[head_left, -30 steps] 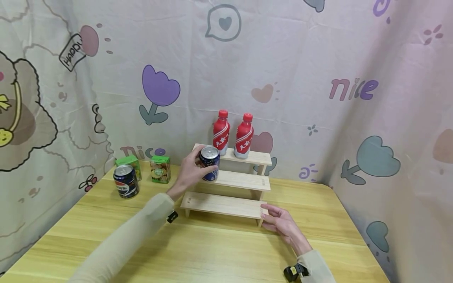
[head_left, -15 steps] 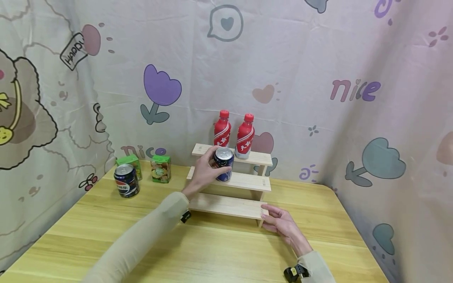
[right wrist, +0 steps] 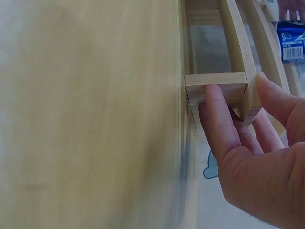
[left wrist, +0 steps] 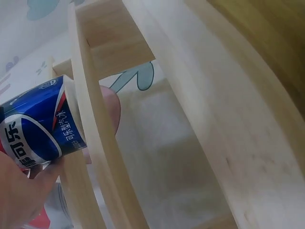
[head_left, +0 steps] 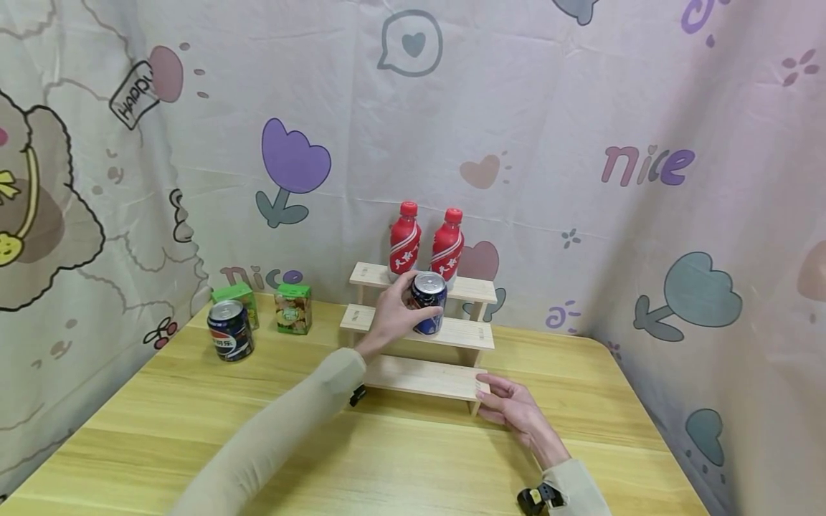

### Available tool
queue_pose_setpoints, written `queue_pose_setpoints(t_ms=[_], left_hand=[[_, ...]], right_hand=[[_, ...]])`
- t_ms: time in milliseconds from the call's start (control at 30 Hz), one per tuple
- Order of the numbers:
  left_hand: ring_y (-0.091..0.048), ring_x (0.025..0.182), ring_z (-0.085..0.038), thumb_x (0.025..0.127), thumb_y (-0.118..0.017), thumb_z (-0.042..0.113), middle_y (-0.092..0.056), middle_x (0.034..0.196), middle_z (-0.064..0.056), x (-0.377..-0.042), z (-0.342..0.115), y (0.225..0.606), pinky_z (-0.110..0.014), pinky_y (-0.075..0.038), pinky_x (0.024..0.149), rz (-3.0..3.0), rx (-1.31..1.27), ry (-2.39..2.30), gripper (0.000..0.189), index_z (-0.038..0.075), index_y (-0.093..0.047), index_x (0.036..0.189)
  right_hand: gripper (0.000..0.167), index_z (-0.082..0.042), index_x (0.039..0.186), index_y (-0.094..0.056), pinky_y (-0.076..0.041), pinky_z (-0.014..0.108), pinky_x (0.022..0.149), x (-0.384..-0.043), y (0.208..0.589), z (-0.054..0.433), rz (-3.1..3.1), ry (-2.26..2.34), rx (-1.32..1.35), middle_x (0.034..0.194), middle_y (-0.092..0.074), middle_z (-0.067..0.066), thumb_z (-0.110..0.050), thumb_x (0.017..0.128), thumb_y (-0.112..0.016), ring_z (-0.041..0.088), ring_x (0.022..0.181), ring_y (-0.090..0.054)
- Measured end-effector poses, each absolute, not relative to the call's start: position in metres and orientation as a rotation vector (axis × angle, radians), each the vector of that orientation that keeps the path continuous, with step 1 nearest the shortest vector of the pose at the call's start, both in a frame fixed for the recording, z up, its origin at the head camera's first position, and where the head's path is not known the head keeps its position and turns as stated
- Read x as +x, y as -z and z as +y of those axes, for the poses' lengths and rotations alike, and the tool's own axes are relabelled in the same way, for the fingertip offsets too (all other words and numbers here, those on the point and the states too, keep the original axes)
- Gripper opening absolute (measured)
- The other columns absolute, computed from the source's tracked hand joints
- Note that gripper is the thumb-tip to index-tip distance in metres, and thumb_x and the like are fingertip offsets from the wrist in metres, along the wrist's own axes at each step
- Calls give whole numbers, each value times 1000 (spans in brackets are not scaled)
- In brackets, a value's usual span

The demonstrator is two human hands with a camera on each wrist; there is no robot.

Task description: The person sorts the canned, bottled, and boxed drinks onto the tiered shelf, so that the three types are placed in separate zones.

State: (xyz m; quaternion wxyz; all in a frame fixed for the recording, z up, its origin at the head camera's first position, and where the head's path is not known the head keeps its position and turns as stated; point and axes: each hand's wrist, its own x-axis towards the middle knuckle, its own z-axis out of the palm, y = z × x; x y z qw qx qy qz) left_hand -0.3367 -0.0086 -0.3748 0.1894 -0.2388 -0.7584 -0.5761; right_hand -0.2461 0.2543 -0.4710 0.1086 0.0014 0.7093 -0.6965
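My left hand (head_left: 395, 317) holds a dark blue cola can (head_left: 429, 295) with a silver top, fingers and thumb round its sides. The can is upright at the middle tier of a three-tier wooden display shelf (head_left: 422, 377); whether its base touches the board I cannot tell. In the left wrist view the blue can (left wrist: 40, 121) is close to a board's edge. My right hand (head_left: 513, 410) grips the right end of the lowest tier. The right wrist view shows its thumb on the board and its fingers (right wrist: 219, 114) against the end support.
Two red bottles (head_left: 404, 242) stand on the top tier, just behind the can. At the table's left are another cola can (head_left: 230, 331) and two small green boxes (head_left: 293, 309). A patterned curtain (head_left: 542, 93) hangs behind the wooden table (head_left: 387, 459).
My left hand has carried the can rightward along the middle tier, from its left end to right of centre. The right hand has stayed on the shelf's end.
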Motion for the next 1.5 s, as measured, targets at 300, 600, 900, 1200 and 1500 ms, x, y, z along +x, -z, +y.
queue_pose_setpoints(t_ms=[300, 600, 900, 1200, 1500], left_hand=[[-62, 112, -22, 75, -87, 27, -65, 126, -5, -340, 5, 374, -41, -54, 92, -2195, -642, 1597, 69, 17, -53, 134], [-57, 119, -24, 77, -85, 35, -59, 134, -7, -342, 13, 375, -46, -51, 99, -2246, -582, 1542, 74, 17, -50, 140], [-50, 123, -27, 77, -84, 38, -51, 137, -10, -345, 16, 378, -47, -49, 100, -2269, -574, 1428, 79, 14, -48, 144], [-52, 120, -27, 77, -84, 35, -52, 134, -11, -348, 14, 377, -49, -51, 98, -2255, -622, 1423, 78, 15, -48, 144], [-53, 118, -27, 77, -84, 35, -53, 134, -11, -349, 12, 378, -50, -52, 95, -2246, -662, 1438, 78, 14, -48, 144]], right_hand=[[56, 6, 142, -44, -57, 36, 88, -245, 472, 254, 2082, 2057, -5, 140, -52, 24, -8, 92, -66, 16, 103, -67], [58, 7, 143, -42, -57, 38, 90, -245, 467, 254, 2071, 2064, 7, 143, -48, 27, -7, 92, -66, 16, 101, -68], [57, 7, 143, -41, -57, 38, 90, -244, 466, 253, 2065, 2064, 4, 143, -48, 27, -6, 93, -65, 16, 101, -68], [57, 6, 144, -41, -56, 40, 91, -245, 465, 253, 2078, 2058, 0, 147, -42, 29, -7, 93, -65, 17, 103, -67], [57, 7, 143, -42, -57, 38, 90, -244, 467, 253, 2066, 2068, -3, 144, -47, 28, -6, 93, -65, 15, 101, -68]])
